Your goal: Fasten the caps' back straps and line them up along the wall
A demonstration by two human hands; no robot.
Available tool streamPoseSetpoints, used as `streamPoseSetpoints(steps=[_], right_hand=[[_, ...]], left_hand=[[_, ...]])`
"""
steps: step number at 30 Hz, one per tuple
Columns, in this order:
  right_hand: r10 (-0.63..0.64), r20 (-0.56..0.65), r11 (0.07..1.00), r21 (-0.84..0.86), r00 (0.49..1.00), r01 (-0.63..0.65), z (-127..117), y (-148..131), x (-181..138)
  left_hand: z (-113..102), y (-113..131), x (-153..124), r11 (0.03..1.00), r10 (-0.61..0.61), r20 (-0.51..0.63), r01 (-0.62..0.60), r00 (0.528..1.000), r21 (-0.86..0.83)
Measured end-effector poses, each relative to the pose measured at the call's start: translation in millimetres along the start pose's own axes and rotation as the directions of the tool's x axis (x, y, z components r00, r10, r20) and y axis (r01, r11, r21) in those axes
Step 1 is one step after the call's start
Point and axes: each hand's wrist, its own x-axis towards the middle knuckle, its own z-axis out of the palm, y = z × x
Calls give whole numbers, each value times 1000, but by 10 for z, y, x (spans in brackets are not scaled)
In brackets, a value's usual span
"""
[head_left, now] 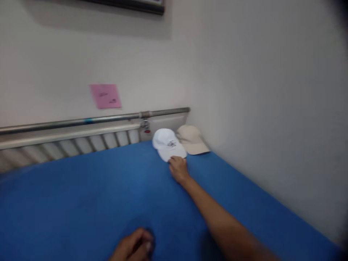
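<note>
My right hand (178, 168) meets the white cap (168, 144), fingers curled at its brim, pinch unclear; left hand (134, 248) curled on the mattress (81, 195); lifting needs firm grip

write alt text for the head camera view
A person's right hand reaches across a blue surface to the brim of a white cap, which lies beside a beige cap in the corner. The left hand rests curled near the bottom edge; a pink note hangs above a metal rail.

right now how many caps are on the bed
2: a white fabric cap at the blue mattress's far corner, right hand touching its brim, and a beige fabric cap just right of it by the wall. None looks hidden.
</note>
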Motion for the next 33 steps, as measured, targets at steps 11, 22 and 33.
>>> streamPoseSetpoints(steps=[11,22,33], right_hand=[[-333,-29,918,219,943,331,361,-442,-440],[-335,20,913,255,942,319,243,-575,-637],[-320,20,908,291,947,300,318,-555,-629]], left_hand=[[-1056,-6,-139,860,-108,-868,-392,486,-326],[-1675,-363,-1021,665,-378,-903,-739,-204,-112],[-1385,-563,-1874,660,-377,-897,-747,-232,-84]])
